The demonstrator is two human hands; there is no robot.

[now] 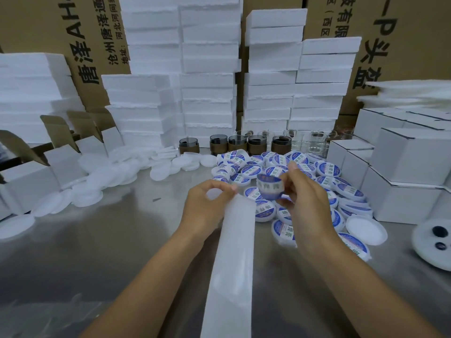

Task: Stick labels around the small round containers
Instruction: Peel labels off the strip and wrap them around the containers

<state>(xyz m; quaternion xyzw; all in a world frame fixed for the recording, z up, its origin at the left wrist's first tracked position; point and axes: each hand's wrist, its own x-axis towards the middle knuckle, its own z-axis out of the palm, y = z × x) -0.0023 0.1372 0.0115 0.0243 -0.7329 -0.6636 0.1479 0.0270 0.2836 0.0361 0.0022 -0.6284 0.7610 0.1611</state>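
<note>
Just above the surface, the right grip pinches a small round container. It is white, with a blue printed label curving round it, though blur may hide a loose edge. Labelled ones lie in a pile behind. The left grip pinches the end of a white strip.
</note>
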